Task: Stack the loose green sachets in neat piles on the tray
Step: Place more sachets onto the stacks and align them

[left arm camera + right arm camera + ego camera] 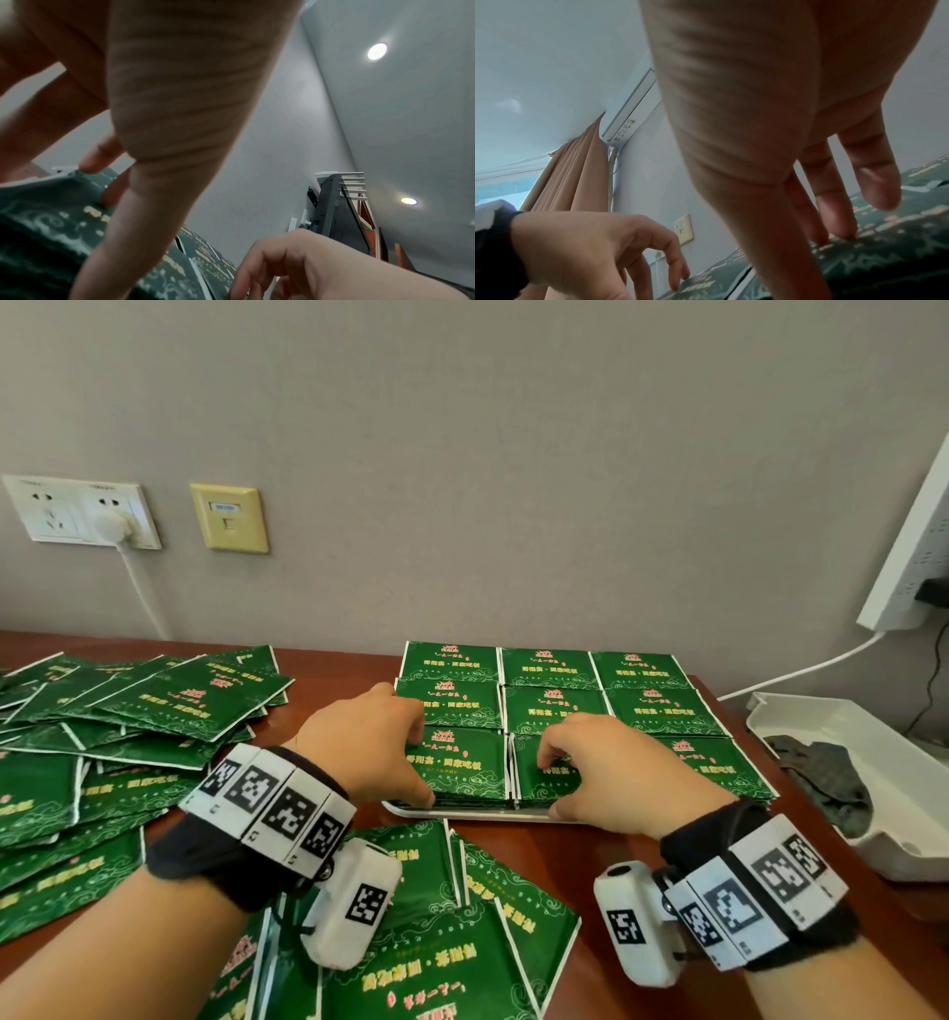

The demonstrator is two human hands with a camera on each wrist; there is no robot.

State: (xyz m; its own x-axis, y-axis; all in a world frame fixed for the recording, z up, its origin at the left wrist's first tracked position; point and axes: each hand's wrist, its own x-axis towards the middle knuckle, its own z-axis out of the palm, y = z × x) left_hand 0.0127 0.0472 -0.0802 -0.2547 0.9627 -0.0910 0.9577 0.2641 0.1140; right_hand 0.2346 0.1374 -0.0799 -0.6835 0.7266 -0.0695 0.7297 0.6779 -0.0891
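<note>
Both hands clamp piles: left hand (369, 742) spans the front-left pile (462, 767), thumb at its near edge, fingertips curled on top; right hand (611, 762) does likewise on the front-middle pile (544, 778). Nine piles fill the tray (462, 814) in a three-by-three grid. Step judged: squaring edges. Loose sachets (128, 742) lie well apart at left; more loose sachets (436, 916) sit near the tray. Next move calls for releasing, fetching another sachet, aligning it.

Grey wall (462, 454) with sockets (82, 510); reddish-brown table (334, 670); perhaps an air conditioner (631, 109) above curtains (577, 172).
</note>
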